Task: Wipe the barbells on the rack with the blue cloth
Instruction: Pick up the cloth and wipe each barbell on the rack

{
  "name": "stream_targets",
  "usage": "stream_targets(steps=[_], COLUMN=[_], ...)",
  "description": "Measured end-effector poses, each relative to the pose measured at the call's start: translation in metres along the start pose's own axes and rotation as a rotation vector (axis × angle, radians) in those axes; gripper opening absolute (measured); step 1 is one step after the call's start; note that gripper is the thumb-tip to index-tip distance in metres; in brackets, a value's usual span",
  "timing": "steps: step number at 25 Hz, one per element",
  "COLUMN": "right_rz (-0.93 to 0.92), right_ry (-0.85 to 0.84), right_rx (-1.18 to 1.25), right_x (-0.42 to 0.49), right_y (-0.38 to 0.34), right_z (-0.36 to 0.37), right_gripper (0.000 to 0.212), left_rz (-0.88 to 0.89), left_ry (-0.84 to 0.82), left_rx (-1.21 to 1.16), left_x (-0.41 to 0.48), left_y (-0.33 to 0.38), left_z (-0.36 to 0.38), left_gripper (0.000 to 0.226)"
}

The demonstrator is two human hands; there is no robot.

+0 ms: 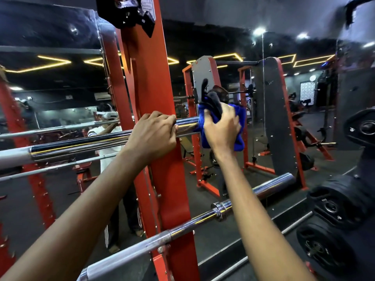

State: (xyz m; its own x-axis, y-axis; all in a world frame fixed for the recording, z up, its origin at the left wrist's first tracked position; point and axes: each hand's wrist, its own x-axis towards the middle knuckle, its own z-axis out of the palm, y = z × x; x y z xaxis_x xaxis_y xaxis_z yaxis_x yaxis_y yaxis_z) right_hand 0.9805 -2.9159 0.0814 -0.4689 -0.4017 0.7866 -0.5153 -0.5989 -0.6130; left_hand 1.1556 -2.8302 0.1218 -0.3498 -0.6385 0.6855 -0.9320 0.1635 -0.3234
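Glossy chrome upper barbell (pixel 85 141) mid-frame, soft blue cloth (pixel 239 126) bunched at its end, duller scuffed steel lower barbell (pixel 203 217), smooth orange-painted metal upright (pixel 154 82), matt black plates (pixel 332 205) at right

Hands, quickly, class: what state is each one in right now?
Left hand: closed, gripping the upper barbell.
Right hand: closed, holding the cloth against that barbell's end.
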Motion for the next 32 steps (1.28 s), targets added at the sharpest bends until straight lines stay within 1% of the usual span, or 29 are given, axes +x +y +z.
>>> stream_targets(steps=[2, 3, 4, 5, 6, 9, 10, 12, 14, 15, 16, 17, 18, 19, 22, 23, 25, 26, 27, 29, 31, 32], right_rz=[-0.121, -0.177, -0.211, -0.221, -0.195, -0.001, 0.011, -0.072, -0.19, -0.221, -0.216, -0.169, -0.088, 0.029, 0.485, 0.619, 0.803, 0.828, 0.828, 0.821, 0.802, 0.819], right_ry=[-0.2, -0.262, -0.283, -0.273, -0.249, -0.129, -0.095, -0.091, -0.111, -0.086, -0.034, 0.023, 0.071, 0.112, 0.198, 0.193, 0.114, 0.071, 0.039, -0.051, -0.191, -0.264], right_rx=[-0.118, -0.144, -0.153, -0.143, -0.129, -0.092, -0.088, -0.068, -0.047, -0.03, -0.009, 0.029, 0.108, 0.237, 0.716, 0.88, 1.217, 1.383, 1.515, 1.616, 1.718, 1.77], right_x=[0.011, 0.014, 0.017, 0.021, 0.025, 0.036, 0.034, 0.019, 0.005, 0.007, 0.013, 0.02, 0.024, 0.027, 0.019, 0.018, 0.021, 0.019, 0.018, 0.004, -0.012, -0.02], right_y=[-0.006, -0.008, -0.007, -0.003, 0.003, 0.022, 0.023, 0.018, 0.013, 0.015, 0.02, 0.028, 0.033, 0.04, 0.046, 0.051, 0.069, 0.075, 0.079, 0.079, 0.063, 0.054], right_z=[-0.01, -0.012, -0.013, -0.015, -0.017, -0.023, -0.021, -0.013, -0.007, -0.007, -0.008, -0.006, -0.005, -0.002, 0.002, 0.004, 0.007, 0.01, 0.011, 0.019, 0.028, 0.032], right_gripper=[0.03, 0.028, 0.028, 0.028, 0.029, 0.033, 0.036, 0.038, 0.034, 0.032, 0.032, 0.032, 0.036, 0.041, 0.062, 0.065, 0.06, 0.057, 0.058, 0.07, 0.077, 0.088], left_rz=[-0.016, -0.023, -0.026, -0.023, -0.017, 0.002, 0.011, 0.04, 0.063, 0.066, 0.069, 0.068, 0.064, 0.059, 0.037, 0.035, 0.037, 0.036, 0.032, 0.026, 0.032, 0.035], left_ry=[-0.002, -0.007, -0.012, -0.02, -0.033, -0.079, -0.092, -0.113, -0.142, -0.163, -0.183, -0.201, -0.218, -0.231, -0.25, -0.249, -0.241, -0.232, -0.222, -0.2, -0.177, -0.164], left_rx=[0.001, 0.007, 0.019, 0.034, 0.047, 0.062, 0.063, 0.068, 0.059, 0.048, 0.042, 0.038, 0.033, 0.022, -0.027, -0.039, -0.053, -0.06, -0.068, -0.068, -0.035, -0.017], left_x=[0.004, 0.006, 0.01, 0.013, 0.015, 0.019, 0.02, 0.023, 0.027, 0.03, 0.032, 0.035, 0.036, 0.038, 0.042, 0.042, 0.044, 0.045, 0.046, 0.047, 0.047, 0.047], left_y=[0.005, 0.008, 0.012, 0.015, 0.018, 0.022, 0.022, 0.023, 0.024, 0.025, 0.026, 0.028, 0.029, 0.03, 0.033, 0.033, 0.034, 0.034, 0.033, 0.031, 0.029, 0.029], left_z=[0.0, 0.0, 0.0, 0.0, 0.0, 0.0, -0.001, -0.002, -0.003, -0.003, -0.003, -0.004, -0.005, -0.005, -0.005, -0.005, -0.004, -0.003, -0.001, 0.002, 0.006, 0.008], left_gripper=[0.036, 0.034, 0.033, 0.032, 0.032, 0.032, 0.032, 0.035, 0.035, 0.033, 0.033, 0.035, 0.038, 0.038, 0.027, 0.028, 0.034, 0.038, 0.041, 0.044, 0.045, 0.045])
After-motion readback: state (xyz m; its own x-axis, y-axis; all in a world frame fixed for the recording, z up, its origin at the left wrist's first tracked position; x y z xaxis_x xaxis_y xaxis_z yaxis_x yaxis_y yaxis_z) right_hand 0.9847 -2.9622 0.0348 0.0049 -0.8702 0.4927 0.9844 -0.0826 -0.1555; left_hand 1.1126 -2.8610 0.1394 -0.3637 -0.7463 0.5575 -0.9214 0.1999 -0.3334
